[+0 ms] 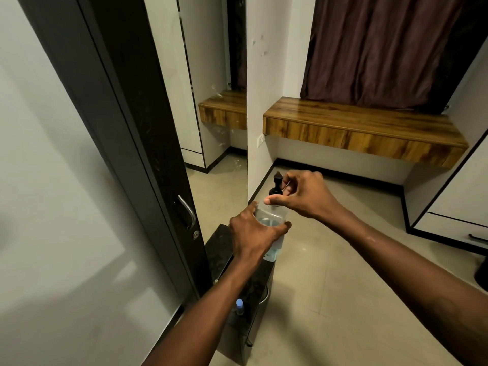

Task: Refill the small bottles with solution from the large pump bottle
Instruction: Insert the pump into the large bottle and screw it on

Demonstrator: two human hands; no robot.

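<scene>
The large pump bottle (pixel 272 215) is clear plastic with bluish liquid low inside, and it stands on a dark stone-topped cabinet (pixel 219 244). My left hand (pixel 253 236) wraps around its body from the left. My right hand (pixel 303 194) pinches the black pump head (pixel 276 184) at the neck, thumb and fingers closed on it. A small bottle with a light blue cap (pixel 239 307) stands lower on the cabinet top, partly hidden behind my left forearm.
A tall wardrobe door with a metal handle (pixel 188 211) stands close on the left. A wooden floating shelf (pixel 361 130) runs under a dark curtain at the back. More cupboard drawers (pixel 454 220) are on the right. Beige floor tiles spread between them.
</scene>
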